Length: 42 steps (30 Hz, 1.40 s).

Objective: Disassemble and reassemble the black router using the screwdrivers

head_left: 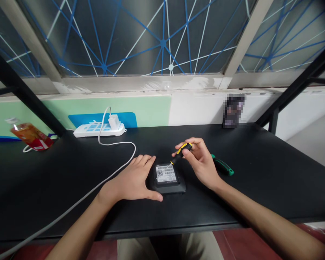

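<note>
Black box [170, 188] lies flat on the table [260, 162]. The left hand [134, 177] spreads wide open around its left side. The right hand [200, 162] grips a screwdriver [181, 152], its tip at the label [170, 174]. The box looks whole, so the work seems begun but not finished. A green tool [224, 167] lies just beside the right hand. A white cord [70, 206], from the power strip [97, 131] behind, could snag the left arm.

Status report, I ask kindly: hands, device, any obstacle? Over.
Right hand grips screwdriver, tip at the device. Left hand spread along its left side. White cable passes left, apart from the device.
</note>
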Each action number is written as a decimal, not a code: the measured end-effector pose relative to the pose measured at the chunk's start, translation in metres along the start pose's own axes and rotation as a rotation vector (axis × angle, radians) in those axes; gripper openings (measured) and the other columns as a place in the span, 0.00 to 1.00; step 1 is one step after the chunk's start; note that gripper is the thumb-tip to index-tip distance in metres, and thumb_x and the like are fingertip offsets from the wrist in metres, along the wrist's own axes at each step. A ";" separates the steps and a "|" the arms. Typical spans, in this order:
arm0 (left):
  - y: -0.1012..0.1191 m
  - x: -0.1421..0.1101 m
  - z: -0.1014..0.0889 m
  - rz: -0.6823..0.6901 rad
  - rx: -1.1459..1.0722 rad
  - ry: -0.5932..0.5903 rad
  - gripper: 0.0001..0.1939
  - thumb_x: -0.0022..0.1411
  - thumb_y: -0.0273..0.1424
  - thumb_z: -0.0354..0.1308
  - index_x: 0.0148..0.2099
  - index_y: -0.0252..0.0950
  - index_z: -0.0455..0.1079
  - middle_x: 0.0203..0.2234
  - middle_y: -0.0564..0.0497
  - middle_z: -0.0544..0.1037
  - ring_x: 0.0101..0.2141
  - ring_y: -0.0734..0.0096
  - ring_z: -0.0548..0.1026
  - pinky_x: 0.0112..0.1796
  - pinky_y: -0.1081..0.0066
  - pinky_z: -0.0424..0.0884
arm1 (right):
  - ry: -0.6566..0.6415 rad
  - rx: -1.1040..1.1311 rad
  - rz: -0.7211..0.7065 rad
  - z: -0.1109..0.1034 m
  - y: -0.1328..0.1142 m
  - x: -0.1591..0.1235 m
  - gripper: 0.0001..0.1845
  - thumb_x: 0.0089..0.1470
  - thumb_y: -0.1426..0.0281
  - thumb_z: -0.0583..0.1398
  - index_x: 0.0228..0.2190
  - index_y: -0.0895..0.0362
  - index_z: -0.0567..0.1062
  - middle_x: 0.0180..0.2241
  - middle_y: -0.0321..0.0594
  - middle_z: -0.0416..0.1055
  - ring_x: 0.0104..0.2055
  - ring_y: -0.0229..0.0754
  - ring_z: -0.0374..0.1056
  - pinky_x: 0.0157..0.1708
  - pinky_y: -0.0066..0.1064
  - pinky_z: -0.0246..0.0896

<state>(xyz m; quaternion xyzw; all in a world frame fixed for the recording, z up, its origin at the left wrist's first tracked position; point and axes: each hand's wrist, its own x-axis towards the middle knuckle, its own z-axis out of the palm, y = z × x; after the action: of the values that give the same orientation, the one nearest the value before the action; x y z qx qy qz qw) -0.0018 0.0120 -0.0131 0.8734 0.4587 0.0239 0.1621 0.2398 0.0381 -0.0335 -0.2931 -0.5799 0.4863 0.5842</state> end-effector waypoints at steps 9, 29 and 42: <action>0.000 0.000 -0.002 0.000 -0.003 -0.002 0.60 0.50 0.65 0.60 0.71 0.28 0.50 0.65 0.32 0.60 0.63 0.39 0.60 0.62 0.49 0.57 | 0.089 -0.113 -0.037 0.000 0.002 0.000 0.15 0.56 0.66 0.66 0.42 0.50 0.67 0.38 0.35 0.76 0.35 0.36 0.76 0.33 0.30 0.74; -0.001 -0.002 -0.002 0.006 -0.002 -0.006 0.60 0.51 0.65 0.60 0.72 0.28 0.49 0.65 0.32 0.59 0.64 0.39 0.59 0.62 0.47 0.57 | 0.142 -0.131 -0.065 -0.004 0.002 0.002 0.15 0.56 0.67 0.65 0.43 0.51 0.67 0.38 0.36 0.77 0.35 0.37 0.76 0.34 0.33 0.74; -0.003 -0.004 -0.002 0.007 0.030 0.015 0.34 0.75 0.46 0.41 0.72 0.27 0.49 0.66 0.36 0.60 0.65 0.48 0.59 0.63 0.50 0.58 | 0.376 -0.418 0.023 -0.040 0.006 0.027 0.20 0.60 0.55 0.59 0.48 0.52 0.69 0.33 0.37 0.73 0.29 0.37 0.67 0.27 0.30 0.62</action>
<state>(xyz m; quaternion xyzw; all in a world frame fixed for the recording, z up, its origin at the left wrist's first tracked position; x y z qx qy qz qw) -0.0072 0.0113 -0.0119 0.8772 0.4570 0.0239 0.1454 0.2727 0.0732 -0.0346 -0.4988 -0.5457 0.2998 0.6029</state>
